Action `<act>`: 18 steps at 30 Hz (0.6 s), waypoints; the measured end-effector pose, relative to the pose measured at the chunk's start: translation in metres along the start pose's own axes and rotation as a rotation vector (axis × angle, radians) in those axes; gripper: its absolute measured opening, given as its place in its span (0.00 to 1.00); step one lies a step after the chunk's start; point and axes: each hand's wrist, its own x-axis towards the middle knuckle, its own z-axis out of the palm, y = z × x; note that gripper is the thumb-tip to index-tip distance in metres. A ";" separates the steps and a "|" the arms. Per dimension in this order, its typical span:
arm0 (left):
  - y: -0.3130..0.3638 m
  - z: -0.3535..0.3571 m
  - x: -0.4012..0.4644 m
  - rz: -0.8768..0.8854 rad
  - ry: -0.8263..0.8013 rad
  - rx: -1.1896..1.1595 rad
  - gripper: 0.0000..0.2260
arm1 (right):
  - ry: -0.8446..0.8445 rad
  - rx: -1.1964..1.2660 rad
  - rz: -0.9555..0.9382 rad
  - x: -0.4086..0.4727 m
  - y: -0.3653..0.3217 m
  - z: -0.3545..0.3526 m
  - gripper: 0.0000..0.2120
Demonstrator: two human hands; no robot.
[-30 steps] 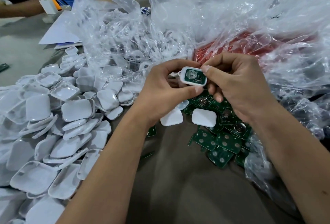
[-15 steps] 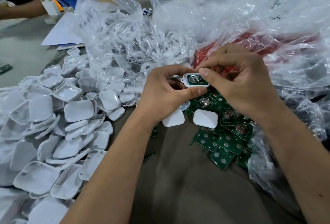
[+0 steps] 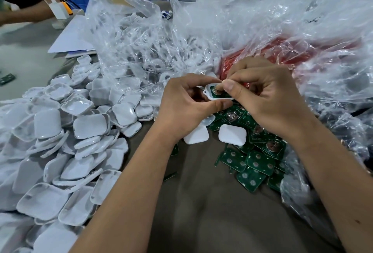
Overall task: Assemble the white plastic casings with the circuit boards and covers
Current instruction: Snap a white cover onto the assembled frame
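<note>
While both hands meet in the middle of the frame, they hold one small white case (image 3: 210, 96) up above the table. The left hand (image 3: 187, 107) grips the case, with its thumb along the near edge and its fingers curled over the far side. A green board (image 3: 217, 94) with a round silver part sits inside the case. The right hand (image 3: 268, 99) pinches the case from the right, and its thumb and a fingertip press down on the board.

Just below the hands, a heap of green boards (image 3: 256, 160) lies on the brown table (image 3: 212, 212). Two closed white cases (image 3: 232, 135) lie beside that heap, near the left wrist. At the left of the frame, a big pile of white covers (image 3: 66, 141) spreads across the table. Crinkly clear bags (image 3: 262, 31) fill the upper middle and right, and something red (image 3: 252, 59) shows through one of them. At the upper left, another person's arm (image 3: 24, 13) rests near a white charger (image 3: 58, 9).
</note>
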 end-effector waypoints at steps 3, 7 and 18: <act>-0.003 -0.001 0.001 -0.007 0.002 -0.023 0.17 | 0.021 0.016 0.028 0.000 -0.002 -0.002 0.09; -0.008 -0.003 0.002 -0.046 0.036 -0.070 0.19 | -0.023 0.061 0.056 -0.001 -0.001 -0.014 0.13; -0.008 -0.004 0.006 -0.043 0.145 -0.121 0.16 | -0.668 -0.243 0.147 -0.002 -0.007 -0.018 0.18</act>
